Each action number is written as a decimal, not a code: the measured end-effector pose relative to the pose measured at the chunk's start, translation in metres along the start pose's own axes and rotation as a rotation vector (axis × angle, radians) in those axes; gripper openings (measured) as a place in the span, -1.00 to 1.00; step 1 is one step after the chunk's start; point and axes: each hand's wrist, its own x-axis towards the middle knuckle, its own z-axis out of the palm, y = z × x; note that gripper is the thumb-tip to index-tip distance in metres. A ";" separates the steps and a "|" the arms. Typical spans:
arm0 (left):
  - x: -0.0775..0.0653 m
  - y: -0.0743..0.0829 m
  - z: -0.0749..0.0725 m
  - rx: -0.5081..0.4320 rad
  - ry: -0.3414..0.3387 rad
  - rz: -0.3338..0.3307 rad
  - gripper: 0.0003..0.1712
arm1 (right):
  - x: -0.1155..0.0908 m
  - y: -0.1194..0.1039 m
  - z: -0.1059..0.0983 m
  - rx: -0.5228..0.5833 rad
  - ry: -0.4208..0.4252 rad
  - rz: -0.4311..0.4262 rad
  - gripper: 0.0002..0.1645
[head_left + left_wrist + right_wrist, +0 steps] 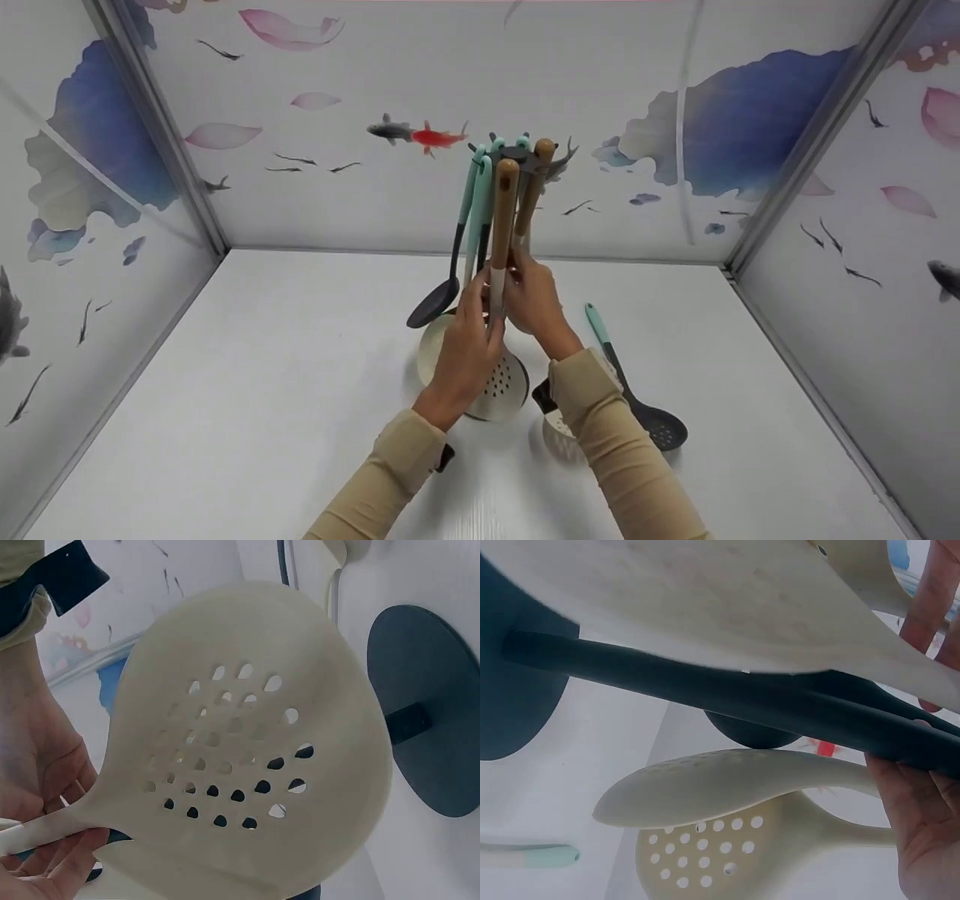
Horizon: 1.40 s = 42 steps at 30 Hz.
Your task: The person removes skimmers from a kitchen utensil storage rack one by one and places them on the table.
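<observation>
On the white tabletop (225,375) is a utensil stand (727,690); both wrist views show its round dark base (450,690), which the head view hides. Just in front of it is the cream skimmer (244,712), its long axis upright, wooden handle (502,217) uppermost; whether it hangs there I cannot tell. A slotted spoon (660,420) lies to the right. The left hand (469,352) is nearer the skimmer, fingers and thumb closed on its lower handle; the right hand (536,296) reaches beside the stand, its grip unclear.
</observation>
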 end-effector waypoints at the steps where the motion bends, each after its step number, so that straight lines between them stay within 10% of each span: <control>1: 0.000 0.001 0.000 0.015 0.015 0.002 -0.38 | 0.000 -0.001 0.000 -0.001 -0.003 0.005 -0.61; 25: -0.008 0.015 -0.019 -0.058 0.046 -0.008 -0.44 | 0.001 -0.003 -0.001 0.045 -0.009 0.067 -0.64; 42: -0.039 -0.018 -0.053 -0.076 0.251 -0.046 -0.45 | 0.001 -0.002 0.002 0.124 -0.010 0.024 -0.77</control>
